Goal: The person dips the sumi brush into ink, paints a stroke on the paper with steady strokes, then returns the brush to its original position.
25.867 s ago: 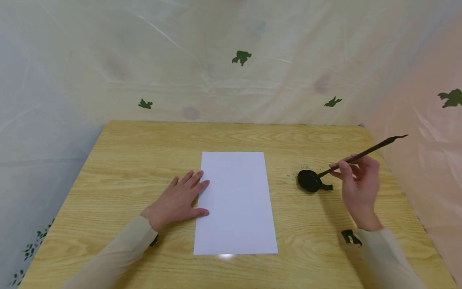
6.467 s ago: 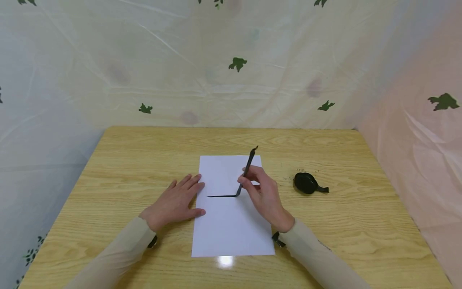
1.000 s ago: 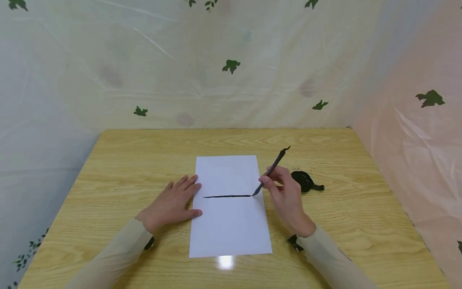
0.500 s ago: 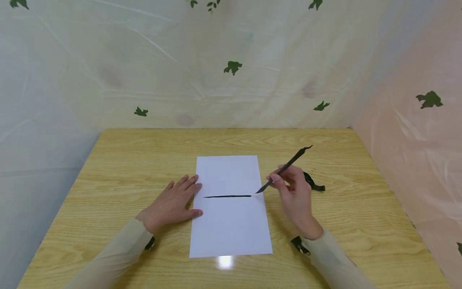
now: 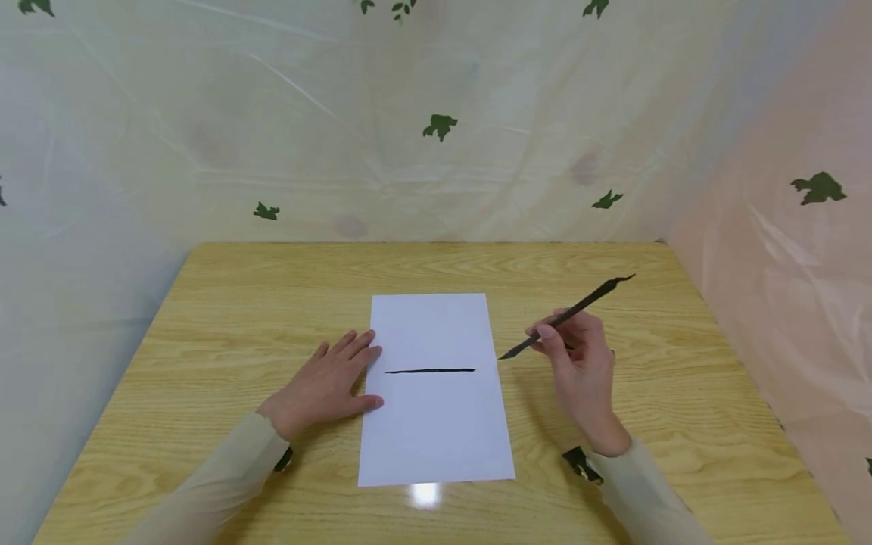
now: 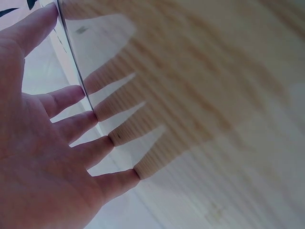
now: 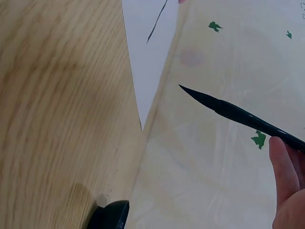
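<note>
My left hand [image 5: 322, 390] lies with fingers spread, its fingertips on the left edge of a white sheet of paper [image 5: 436, 431]. One thin black ink stroke [image 5: 429, 371] runs across the sheet's middle. My right hand [image 5: 584, 375] pinches a dark writing brush [image 5: 587, 301] between thumb and fingers, tilted with its tail up to the right. The brush's pointed black tip [image 7: 195, 96] is off the paper, just beyond its right edge in the head view. A black ink dish [image 7: 110, 215] shows partly in the right wrist view; my right hand covers nearly all of it in the head view.
The wood-grain table [image 5: 259, 303] reaches to a pale curtain [image 5: 327, 136] with green bird shapes at the back, and a pinkish curtain [image 5: 770, 303] hangs on the right. A bright light reflection [image 5: 425, 495] lies near the paper's bottom edge.
Over the last second the brush has left the stroke's right end and moved right past the paper's edge, tilting further over. The stroke grew longer since 6.5 seconds ago. My left hand stays put.
</note>
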`<control>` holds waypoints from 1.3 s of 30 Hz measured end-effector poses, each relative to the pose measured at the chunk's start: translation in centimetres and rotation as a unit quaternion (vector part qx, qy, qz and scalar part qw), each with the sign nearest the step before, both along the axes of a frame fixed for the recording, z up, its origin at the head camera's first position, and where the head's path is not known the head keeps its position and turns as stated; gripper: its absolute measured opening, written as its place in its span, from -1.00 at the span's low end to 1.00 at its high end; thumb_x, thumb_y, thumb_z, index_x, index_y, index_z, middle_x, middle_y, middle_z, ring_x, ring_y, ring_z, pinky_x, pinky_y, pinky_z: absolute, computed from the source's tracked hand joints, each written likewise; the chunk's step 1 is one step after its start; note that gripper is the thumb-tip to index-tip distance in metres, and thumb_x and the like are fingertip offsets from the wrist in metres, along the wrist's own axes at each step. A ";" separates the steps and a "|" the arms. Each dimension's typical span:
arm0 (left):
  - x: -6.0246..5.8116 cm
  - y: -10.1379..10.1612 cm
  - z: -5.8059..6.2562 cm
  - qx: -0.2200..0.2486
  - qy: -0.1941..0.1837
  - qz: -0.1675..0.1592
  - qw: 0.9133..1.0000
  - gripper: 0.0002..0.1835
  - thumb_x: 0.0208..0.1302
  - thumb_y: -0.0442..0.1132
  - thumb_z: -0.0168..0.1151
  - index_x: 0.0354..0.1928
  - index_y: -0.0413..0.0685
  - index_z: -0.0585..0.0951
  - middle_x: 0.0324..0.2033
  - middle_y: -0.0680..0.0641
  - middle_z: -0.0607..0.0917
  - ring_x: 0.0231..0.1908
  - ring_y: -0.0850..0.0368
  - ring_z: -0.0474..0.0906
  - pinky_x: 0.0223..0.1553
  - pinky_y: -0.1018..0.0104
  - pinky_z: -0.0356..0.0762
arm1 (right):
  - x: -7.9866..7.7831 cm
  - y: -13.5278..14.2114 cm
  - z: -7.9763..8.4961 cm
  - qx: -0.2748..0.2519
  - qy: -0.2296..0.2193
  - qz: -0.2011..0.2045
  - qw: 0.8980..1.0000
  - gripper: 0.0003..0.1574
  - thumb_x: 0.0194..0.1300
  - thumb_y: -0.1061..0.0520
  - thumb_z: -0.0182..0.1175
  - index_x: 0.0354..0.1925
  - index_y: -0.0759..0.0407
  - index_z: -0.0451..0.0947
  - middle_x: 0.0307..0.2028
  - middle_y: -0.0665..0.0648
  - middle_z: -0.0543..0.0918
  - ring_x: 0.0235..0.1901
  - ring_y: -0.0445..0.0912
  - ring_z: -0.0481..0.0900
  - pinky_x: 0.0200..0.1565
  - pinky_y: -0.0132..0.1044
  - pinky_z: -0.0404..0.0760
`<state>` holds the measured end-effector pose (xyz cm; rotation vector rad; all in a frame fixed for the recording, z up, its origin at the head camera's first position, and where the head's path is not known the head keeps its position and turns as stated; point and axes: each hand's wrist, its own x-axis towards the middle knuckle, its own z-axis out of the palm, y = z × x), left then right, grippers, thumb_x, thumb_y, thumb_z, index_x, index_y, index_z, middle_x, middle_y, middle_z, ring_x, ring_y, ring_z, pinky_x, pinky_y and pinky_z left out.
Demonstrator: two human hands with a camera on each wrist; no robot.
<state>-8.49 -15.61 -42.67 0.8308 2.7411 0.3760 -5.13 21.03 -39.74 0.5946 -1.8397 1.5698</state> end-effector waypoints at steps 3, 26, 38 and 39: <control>0.0 0.0 -0.1 0.001 0.003 -0.001 1.000 -0.12 0.34 0.21 0.34 0.53 -0.16 0.35 0.59 -0.19 0.18 0.57 -0.28 0.01 0.41 -0.46 0.05 | 0.1 0.6 0.1 -0.013 0.001 0.003 1.000 -0.65 0.42 0.51 0.15 0.07 0.71 0.30 -0.18 0.24 0.72 -0.18 -0.12 0.78 -0.15 -0.34 0.73; 0.0 0.1 -0.3 -0.001 0.007 -0.004 1.000 -0.11 0.35 0.22 0.32 0.53 -0.18 0.35 0.59 -0.20 0.16 0.57 -0.30 0.00 0.40 -0.46 0.05 | 1.5 5.5 1.4 -0.126 0.001 0.002 0.992 -0.61 0.43 0.57 0.04 0.17 0.66 0.24 -0.17 0.34 0.71 -0.20 0.04 0.77 -0.13 -0.27 0.75; 0.0 0.2 -0.5 0.002 0.002 -0.001 1.000 -0.11 0.35 0.21 0.33 0.53 -0.17 0.34 0.60 -0.20 0.16 0.57 -0.30 -0.01 0.41 -0.46 0.04 | 1.7 7.5 2.2 -0.191 0.026 0.001 0.981 -0.55 0.42 0.57 0.05 0.22 0.62 0.23 -0.20 0.42 0.69 -0.22 0.11 0.77 -0.14 -0.22 0.76; 0.0 0.2 -0.5 0.002 0.002 -0.001 1.000 -0.11 0.35 0.21 0.33 0.53 -0.18 0.34 0.59 -0.20 0.16 0.57 -0.30 -0.01 0.41 -0.46 0.04 | 1.7 7.6 2.2 -0.193 0.027 0.000 0.981 -0.55 0.41 0.57 0.05 0.22 0.62 0.24 -0.20 0.42 0.69 -0.22 0.11 0.77 -0.14 -0.22 0.76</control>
